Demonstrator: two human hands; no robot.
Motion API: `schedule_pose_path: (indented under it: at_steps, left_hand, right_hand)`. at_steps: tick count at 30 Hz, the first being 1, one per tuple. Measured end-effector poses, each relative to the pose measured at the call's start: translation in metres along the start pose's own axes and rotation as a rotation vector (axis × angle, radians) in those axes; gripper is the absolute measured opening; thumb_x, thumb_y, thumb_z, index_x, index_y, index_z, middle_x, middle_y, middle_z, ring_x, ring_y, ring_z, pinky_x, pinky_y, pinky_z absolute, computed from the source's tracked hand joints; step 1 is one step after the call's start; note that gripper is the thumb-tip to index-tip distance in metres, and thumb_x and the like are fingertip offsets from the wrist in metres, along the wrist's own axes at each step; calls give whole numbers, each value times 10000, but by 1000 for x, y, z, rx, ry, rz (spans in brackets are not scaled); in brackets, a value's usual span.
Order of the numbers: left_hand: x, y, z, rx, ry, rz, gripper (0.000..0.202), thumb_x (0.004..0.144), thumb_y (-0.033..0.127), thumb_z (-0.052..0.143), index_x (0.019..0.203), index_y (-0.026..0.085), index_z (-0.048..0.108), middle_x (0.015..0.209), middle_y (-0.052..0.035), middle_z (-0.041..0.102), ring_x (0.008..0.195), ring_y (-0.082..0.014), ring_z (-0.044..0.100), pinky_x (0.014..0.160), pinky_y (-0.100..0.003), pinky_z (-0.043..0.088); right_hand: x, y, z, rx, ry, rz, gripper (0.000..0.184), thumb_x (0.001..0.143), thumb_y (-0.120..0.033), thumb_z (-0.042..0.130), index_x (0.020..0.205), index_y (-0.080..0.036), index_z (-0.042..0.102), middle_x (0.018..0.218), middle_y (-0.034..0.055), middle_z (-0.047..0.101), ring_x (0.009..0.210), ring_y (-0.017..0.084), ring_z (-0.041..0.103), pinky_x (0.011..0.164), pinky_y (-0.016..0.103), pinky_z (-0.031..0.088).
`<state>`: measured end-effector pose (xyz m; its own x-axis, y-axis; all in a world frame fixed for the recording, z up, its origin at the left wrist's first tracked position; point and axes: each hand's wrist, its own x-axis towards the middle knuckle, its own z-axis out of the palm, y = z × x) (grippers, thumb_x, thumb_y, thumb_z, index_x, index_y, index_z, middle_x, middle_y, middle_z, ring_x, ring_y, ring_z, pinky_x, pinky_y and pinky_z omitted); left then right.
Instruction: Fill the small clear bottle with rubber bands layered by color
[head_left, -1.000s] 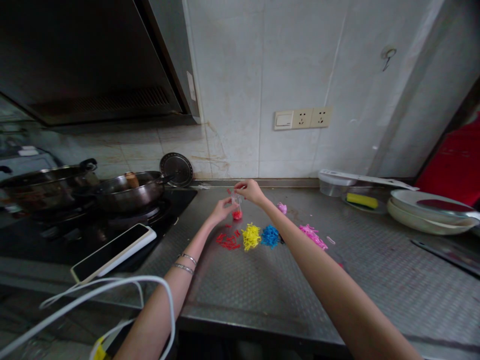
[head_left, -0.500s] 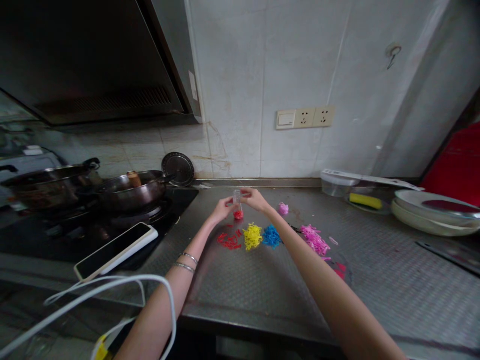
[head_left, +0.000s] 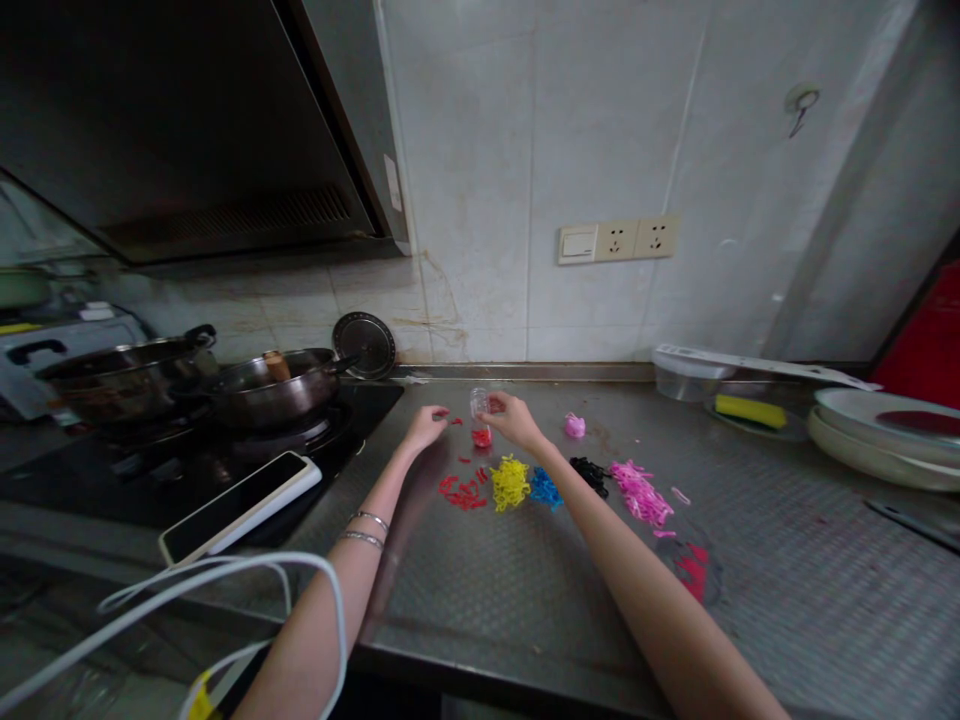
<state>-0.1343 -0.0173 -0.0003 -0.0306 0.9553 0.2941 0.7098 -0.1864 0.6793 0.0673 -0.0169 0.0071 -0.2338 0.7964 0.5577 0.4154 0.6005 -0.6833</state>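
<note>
A small clear vial [head_left: 478, 412] with red bits in its bottom stands on the steel counter [head_left: 525, 590]. My right hand [head_left: 517, 420] is closed on the vial's right side, near its mouth. My left hand [head_left: 424, 427] is to the left of the vial, apart from it, with fingers curled and pinched at a small red piece [head_left: 443, 412] on the counter. In front of the hands lie piles of tiny pieces: red [head_left: 461, 491], yellow [head_left: 510, 481], blue [head_left: 544, 489], black [head_left: 590, 473] and pink [head_left: 638, 492].
A phone [head_left: 240, 503] lies on the black stove [head_left: 112, 480], with two pans [head_left: 270, 385] behind it. White cables [head_left: 225, 580] cross the near left. A small pink clump [head_left: 574, 426], a red patch [head_left: 694, 568], stacked plates [head_left: 885, 435] and a sponge [head_left: 750, 410] lie to the right.
My left hand let go of the vial and moved left to the loose red bits. My right hand came down beside the vial. The view shifted, so the black pile now shows.
</note>
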Motion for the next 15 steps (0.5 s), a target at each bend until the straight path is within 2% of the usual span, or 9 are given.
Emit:
schedule_pose_path:
  at_steps: [6, 10, 13, 15]
  left_hand:
    - [-1, -20, 14, 271, 9, 25, 296, 719, 168, 515, 994, 119, 615, 1059, -113, 608, 1006, -210, 533, 868, -294, 389]
    - [-4, -18, 24, 402, 26, 162, 315, 772, 217, 474, 1064, 153, 575, 1096, -91, 586, 1019, -215, 501, 879, -315, 372]
    - [1, -12, 25, 507, -14, 267, 286, 792, 230, 453, 1036, 166, 588, 1054, -93, 594, 993, -222, 497, 877, -335, 364]
    - [6, -8, 23, 564, -35, 284, 271, 792, 242, 456, 1006, 164, 604, 1014, -106, 593, 982, -229, 497, 876, -342, 360]
  right_hand:
    - [-1, -9, -1, -56, -15, -27, 349, 662, -287, 608, 962, -108, 598, 846, 83, 654, 765, 166, 599, 711, 270, 456]
    - [-1, -12, -2, -57, -21, -16, 354, 664, -278, 610, 974, -109, 593, 860, 85, 653, 759, 159, 600, 714, 263, 460]
    - [0, -12, -3, -49, -30, -12, 347, 663, -262, 611, 976, -112, 591, 867, 84, 653, 765, 154, 599, 719, 259, 462]
    - [0, -12, -4, -50, -39, -6, 345, 661, -254, 614, 973, -109, 591, 865, 86, 653, 764, 154, 599, 715, 258, 463]
